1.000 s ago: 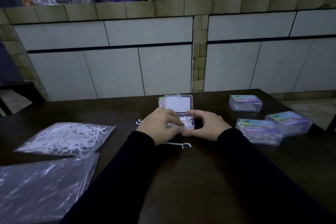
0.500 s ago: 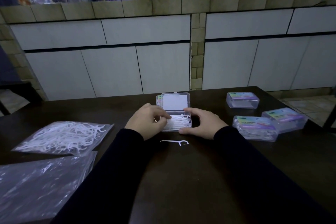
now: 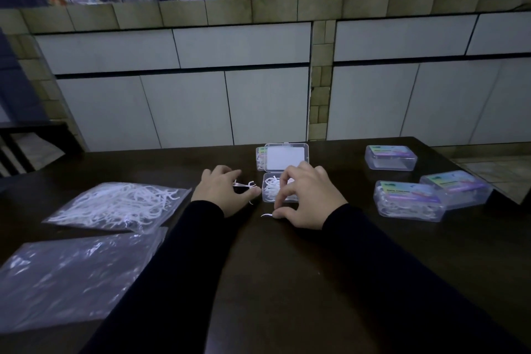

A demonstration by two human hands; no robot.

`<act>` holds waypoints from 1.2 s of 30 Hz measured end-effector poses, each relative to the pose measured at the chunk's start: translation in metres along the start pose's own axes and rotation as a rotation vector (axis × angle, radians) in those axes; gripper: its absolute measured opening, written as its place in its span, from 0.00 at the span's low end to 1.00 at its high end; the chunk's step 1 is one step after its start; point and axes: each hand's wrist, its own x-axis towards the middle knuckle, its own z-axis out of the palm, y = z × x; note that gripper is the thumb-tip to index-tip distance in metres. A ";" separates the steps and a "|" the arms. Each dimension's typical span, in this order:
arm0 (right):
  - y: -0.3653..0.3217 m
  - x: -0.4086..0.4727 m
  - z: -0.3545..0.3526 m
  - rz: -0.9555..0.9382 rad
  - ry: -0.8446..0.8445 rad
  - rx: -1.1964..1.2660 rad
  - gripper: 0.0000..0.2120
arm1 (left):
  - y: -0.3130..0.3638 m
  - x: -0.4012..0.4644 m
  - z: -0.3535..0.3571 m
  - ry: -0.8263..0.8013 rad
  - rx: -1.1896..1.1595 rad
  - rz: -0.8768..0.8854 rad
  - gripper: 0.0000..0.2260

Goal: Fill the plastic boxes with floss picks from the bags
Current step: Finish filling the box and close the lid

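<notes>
An open clear plastic box (image 3: 277, 187) sits on the dark wooden table (image 3: 287, 267), its lid (image 3: 286, 157) tipped up behind it, with a tangle of white floss picks (image 3: 271, 188) in its tray. Just left of the box, the left hand (image 3: 219, 190) curls its fingers round a floss pick (image 3: 244, 184) whose forked head pokes out toward the box. The right hand (image 3: 309, 198) arches over the near right corner of the box, its thumb and forefinger pinching a loose floss pick (image 3: 266, 215) that lies on the table just in front of the box. Well left of the box lies a clear bag (image 3: 120, 207) with many white picks showing through, and nearer the camera from it a flat, seemingly empty clear bag (image 3: 74, 276). Right of the open box stand three closed clear boxes with colourful labels: one farther back (image 3: 390, 157), and two touching nearer (image 3: 408, 200) (image 3: 457, 188), both showing picks inside.
</notes>
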 end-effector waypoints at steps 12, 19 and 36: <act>-0.026 0.004 0.005 -0.047 -0.081 -0.356 0.15 | 0.005 0.000 -0.011 0.018 0.036 -0.044 0.08; -0.028 0.001 0.010 -0.069 -0.087 -0.349 0.16 | 0.021 -0.001 0.008 -0.015 0.339 -0.034 0.16; 0.016 0.024 0.008 0.139 0.165 -0.141 0.09 | 0.021 0.004 0.004 0.233 -0.061 0.044 0.10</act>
